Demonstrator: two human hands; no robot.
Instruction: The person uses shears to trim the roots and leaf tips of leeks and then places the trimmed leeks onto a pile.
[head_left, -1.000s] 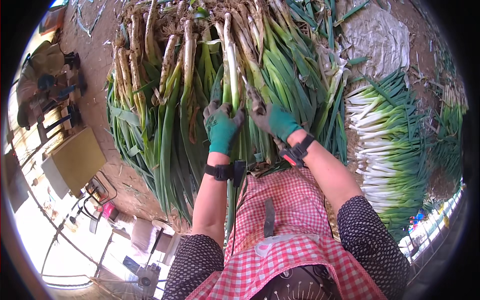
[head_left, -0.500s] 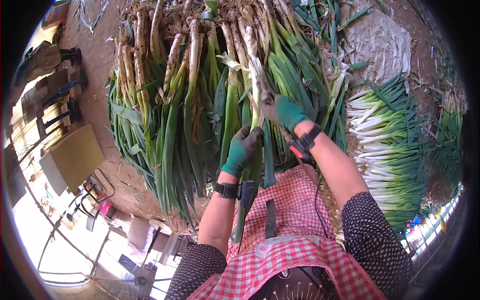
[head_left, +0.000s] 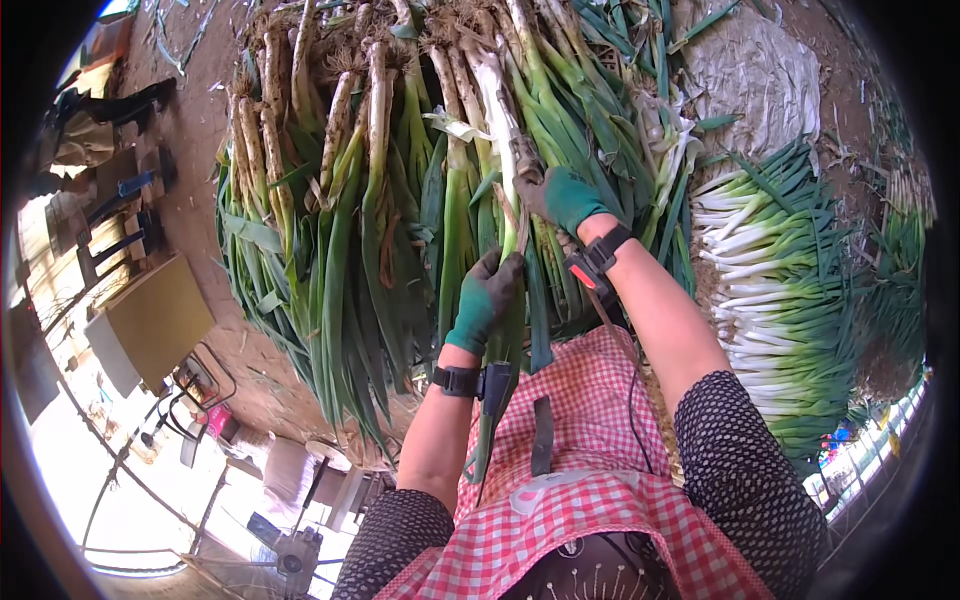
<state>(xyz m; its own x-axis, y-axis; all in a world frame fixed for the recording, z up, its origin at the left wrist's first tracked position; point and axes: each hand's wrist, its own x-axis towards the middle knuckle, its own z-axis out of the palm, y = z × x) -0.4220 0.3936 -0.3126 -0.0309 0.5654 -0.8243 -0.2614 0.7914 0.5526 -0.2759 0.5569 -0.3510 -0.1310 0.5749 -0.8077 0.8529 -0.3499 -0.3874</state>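
A heap of soil-streaked, green-leaved leeks (head_left: pixel 330 270) lies at left; over its right part, I have a long white-and-green leek (head_left: pixel 498 105), my green-and-grey-gloved left hand (head_left: pixel 485 298) closed around its leaves. I judge it light, firm-shafted, easily bruised, best held below the white. The shaft looks pale, brownish-streaked. Beside it my matching-gloved right hand (head_left: pixel 562 195) curls, around what I cannot tell.

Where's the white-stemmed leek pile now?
In the head view, the leek pile lies at the right, just below the crumpled pale sheet, beyond the right forearm.
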